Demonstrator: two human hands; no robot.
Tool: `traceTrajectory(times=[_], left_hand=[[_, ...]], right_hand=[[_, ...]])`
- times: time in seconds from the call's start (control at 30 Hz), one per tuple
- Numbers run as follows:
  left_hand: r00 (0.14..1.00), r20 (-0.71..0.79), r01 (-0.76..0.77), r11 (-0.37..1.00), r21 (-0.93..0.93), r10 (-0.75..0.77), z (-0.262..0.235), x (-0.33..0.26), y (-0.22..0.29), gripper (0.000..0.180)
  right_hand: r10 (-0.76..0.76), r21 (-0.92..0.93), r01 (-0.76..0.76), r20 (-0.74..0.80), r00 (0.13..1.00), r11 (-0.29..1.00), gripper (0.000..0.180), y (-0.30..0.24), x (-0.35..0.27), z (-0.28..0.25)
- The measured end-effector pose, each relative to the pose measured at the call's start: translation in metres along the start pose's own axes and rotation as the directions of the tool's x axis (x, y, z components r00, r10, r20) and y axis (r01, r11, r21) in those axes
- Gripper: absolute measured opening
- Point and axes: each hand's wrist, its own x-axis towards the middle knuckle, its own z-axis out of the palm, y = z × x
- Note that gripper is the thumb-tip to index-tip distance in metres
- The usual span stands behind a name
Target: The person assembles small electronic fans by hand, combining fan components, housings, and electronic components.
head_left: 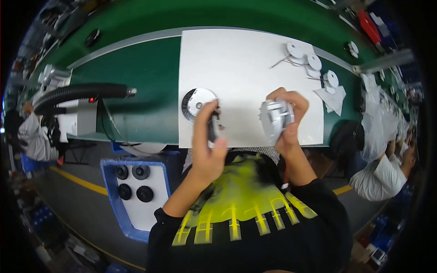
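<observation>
My right hand (291, 134) is closed round a silvery metal housing (276, 119) with ridged sides, held above the white sheet (246, 59). A thin red cable with a pale connector (285, 185) hangs below that hand. My left hand (208, 157) grips a small dark part (212, 129) between thumb and fingers; its exact kind is blurred and partly hidden. Just beyond the left fingertips lies a round white disc (199, 101) with a dark, slotted rim, flat on the sheet. The two hands are apart, with bare sheet between them.
Several white round parts with wires (314, 62) lie at the sheet's far right. A black flexible hose (86, 94) reaches in from the left over the green bench (150, 73). A blue-rimmed tray (109, 191) below left carries several dark round parts. People sit at both sides.
</observation>
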Motion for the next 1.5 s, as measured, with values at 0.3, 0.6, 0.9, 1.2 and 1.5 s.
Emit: traceTrajectory(times=[0.3, 0.6, 0.9, 1.2, 1.5], left_hand=[[0.929, 0.328, -0.346, 0.708, 0.616, 0.17, 0.061, 0.024, -0.036, 0.068], [0.927, 0.325, 0.348, 0.753, -0.559, -0.187, 0.022, 0.005, 0.018, 0.093], [0.941, 0.266, 0.317, 0.824, -0.47, -0.21, 0.005, -0.009, 0.029, 0.072], [0.928, 0.295, 0.352, 0.792, -0.498, -0.227, -0.001, -0.012, 0.027, 0.066], [0.94, 0.182, 0.334, 0.884, -0.328, -0.287, -0.013, -0.016, 0.022, 0.065]], right_hand=[[-0.214, -0.032, 0.215, 0.047, 0.976, 0.976, 0.055, -0.004, 0.001, -0.009], [-0.185, 0.064, 0.178, 0.123, 0.975, 0.982, 0.048, 0.007, -0.009, 0.012], [-0.18, 0.077, 0.174, 0.083, 0.98, 0.982, 0.046, 0.019, -0.02, 0.041], [-0.225, 0.006, 0.228, 0.188, 0.956, 0.974, 0.043, 0.017, -0.013, 0.038], [-0.219, -0.169, 0.288, 0.338, 0.915, 0.943, 0.055, 0.021, -0.009, 0.035]])
